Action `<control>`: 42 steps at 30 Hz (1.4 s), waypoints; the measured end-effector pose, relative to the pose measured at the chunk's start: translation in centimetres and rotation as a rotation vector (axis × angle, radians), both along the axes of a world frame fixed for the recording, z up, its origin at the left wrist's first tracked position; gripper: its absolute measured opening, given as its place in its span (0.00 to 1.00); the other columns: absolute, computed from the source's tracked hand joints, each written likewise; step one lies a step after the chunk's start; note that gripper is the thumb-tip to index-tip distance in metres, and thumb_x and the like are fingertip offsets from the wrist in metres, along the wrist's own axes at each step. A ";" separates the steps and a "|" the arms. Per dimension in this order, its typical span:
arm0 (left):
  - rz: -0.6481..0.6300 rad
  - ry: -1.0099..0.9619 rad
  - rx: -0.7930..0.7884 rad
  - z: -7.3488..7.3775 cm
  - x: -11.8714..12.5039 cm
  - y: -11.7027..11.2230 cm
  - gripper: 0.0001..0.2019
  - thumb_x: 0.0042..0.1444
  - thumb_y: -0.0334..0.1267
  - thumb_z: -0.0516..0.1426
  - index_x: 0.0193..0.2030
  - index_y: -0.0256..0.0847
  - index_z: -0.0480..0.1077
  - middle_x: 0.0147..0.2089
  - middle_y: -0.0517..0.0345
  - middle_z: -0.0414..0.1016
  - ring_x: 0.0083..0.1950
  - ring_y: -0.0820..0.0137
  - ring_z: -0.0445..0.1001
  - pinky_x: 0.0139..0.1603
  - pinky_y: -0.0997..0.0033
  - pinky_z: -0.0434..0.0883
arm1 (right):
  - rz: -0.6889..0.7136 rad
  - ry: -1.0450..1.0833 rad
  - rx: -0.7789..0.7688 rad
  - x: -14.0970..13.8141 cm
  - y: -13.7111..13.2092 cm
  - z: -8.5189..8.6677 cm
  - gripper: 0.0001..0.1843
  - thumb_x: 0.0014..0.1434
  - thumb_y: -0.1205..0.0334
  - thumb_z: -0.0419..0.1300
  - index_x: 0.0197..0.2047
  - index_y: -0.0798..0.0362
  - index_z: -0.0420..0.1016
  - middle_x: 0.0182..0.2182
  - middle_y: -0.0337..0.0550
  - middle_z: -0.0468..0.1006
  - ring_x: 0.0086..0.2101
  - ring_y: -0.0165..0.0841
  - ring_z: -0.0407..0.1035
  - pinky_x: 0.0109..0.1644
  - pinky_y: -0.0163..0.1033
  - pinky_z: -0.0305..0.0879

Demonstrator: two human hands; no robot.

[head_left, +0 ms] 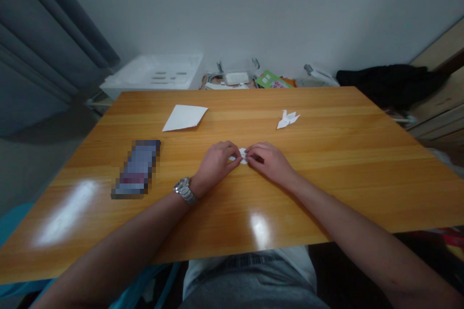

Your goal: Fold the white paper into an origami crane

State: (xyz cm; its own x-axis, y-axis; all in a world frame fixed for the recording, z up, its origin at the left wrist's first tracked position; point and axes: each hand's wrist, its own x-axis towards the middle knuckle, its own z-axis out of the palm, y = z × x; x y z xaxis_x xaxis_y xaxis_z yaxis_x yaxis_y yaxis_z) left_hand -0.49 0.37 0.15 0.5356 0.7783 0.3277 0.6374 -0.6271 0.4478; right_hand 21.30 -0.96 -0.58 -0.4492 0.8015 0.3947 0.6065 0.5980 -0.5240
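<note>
The person's forearms slant inward over the wooden desk [224,224], the left hand [217,160] and right hand [270,161] bent toward each other with thumbs and forefingers pinched on opposite sides of a small white paper [243,156]. The paper sits low between the fingertips near the desk's middle, looking compact and folded, its outline partly hidden by the fingers.

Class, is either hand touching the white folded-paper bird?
No: left hand and right hand hold another small white paper piece; the bird sits apart.
</note>
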 end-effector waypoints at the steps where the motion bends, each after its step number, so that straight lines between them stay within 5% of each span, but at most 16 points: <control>1: 0.004 -0.005 -0.006 0.0 0.0 0.0 0.05 0.65 0.37 0.60 0.38 0.39 0.76 0.42 0.54 0.79 0.43 0.65 0.75 0.47 0.64 0.70 | -0.006 -0.010 0.003 0.0 0.0 0.0 0.02 0.65 0.66 0.63 0.40 0.52 0.78 0.41 0.45 0.83 0.43 0.39 0.74 0.48 0.44 0.69; 16: 0.096 -0.065 -0.078 0.2 0.3 -0.2 0.05 0.64 0.39 0.61 0.41 0.42 0.77 0.42 0.56 0.79 0.44 0.65 0.76 0.46 0.66 0.71 | -0.016 -0.306 0.199 0.1 -0.4 0.0 0.09 0.70 0.64 0.57 0.40 0.54 0.78 0.38 0.48 0.83 0.40 0.39 0.74 0.43 0.41 0.68; 37: 0.020 0.096 0.064 0.0 0.0 0.1 0.10 0.68 0.42 0.57 0.45 0.43 0.80 0.46 0.54 0.80 0.45 0.65 0.77 0.46 0.66 0.71 | 0.067 -0.390 0.220 0.8 -0.9 0.0 0.14 0.71 0.62 0.56 0.52 0.54 0.81 0.52 0.51 0.82 0.50 0.42 0.78 0.55 0.48 0.76; 42: -0.135 0.239 0.155 0.8 -0.6 -0.7 0.14 0.71 0.43 0.53 0.52 0.42 0.78 0.50 0.50 0.80 0.50 0.62 0.77 0.52 0.62 0.72 | 0.037 -0.379 0.221 1.0 -0.8 -0.1 0.15 0.71 0.60 0.56 0.54 0.53 0.81 0.54 0.51 0.81 0.51 0.42 0.77 0.56 0.48 0.76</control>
